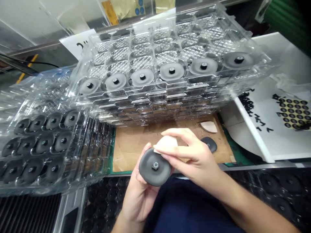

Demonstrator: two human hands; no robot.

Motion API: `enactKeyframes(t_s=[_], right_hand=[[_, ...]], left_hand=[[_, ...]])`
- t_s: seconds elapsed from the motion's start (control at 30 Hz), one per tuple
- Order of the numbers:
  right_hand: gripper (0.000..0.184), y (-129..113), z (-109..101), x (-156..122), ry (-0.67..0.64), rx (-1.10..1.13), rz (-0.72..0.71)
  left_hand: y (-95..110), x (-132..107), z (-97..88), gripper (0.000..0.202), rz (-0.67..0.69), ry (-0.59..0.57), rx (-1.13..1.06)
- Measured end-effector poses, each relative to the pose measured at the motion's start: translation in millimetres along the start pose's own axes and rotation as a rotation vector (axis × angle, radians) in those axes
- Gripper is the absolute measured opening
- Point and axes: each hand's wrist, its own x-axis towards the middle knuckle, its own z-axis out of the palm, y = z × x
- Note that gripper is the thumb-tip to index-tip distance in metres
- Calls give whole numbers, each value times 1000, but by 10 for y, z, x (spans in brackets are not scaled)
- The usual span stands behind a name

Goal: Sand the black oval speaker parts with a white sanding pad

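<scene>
My left hand point(143, 191) is closed around a dark grey rounded disc point(145, 166) with a small black hub in its middle, held face up toward me. In my right hand point(191, 155) a cream-white pad point(168, 141) is pinched between thumb and fingers. The pad's lower edge touches the disc's upper rim. Beyond my hands lies a sheet of brown cardboard point(131, 142). On it, right of my right hand, rest another dark disc point(210, 144), partly hidden, and a second cream pad point(209, 127).
A tall stack of clear plastic trays point(145, 89) stands ahead, its front row holding several discs. Another tray stack point(80, 145) with dark discs is at left. On the right, a white bin point(257, 142) contains black scraps and a sheet of round stickers point(293, 111).
</scene>
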Motion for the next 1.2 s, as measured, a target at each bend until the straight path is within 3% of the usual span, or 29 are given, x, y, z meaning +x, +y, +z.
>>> enactKeyframes(t_s=[0.17, 0.37, 0.53, 0.63, 0.87, 0.93, 1.03, 1.2], right_hand=[[25, 15, -107, -67, -125, 50, -11], [21, -4, -37, -11, -42, 19, -68], [23, -73, -33, -102, -106, 12, -18], [21, -89, -21, -98, -56, -32, -50], [23, -155, 34, -112, -104, -34, -25], [21, -141, 65, -81, -55, -59, -36], [21, -166, 118, -73, 49, -60, -14], [20, -237, 186, -141, 3, 46, -21]], left_hand=[[35, -57, 15, 43, -59, 6, 40], [45, -70, 39, 39, -65, -24, -1], [106, -109, 21, 46, -37, 11, 51], [108, -97, 19, 44, -36, 2, 43], [118, -86, -42, 49, 17, -25, 60], [94, -64, -71, 45, 30, -30, 39], [67, -26, -89, 43, 114, -63, 4], [45, 12, -38, 45, 254, -91, -3]])
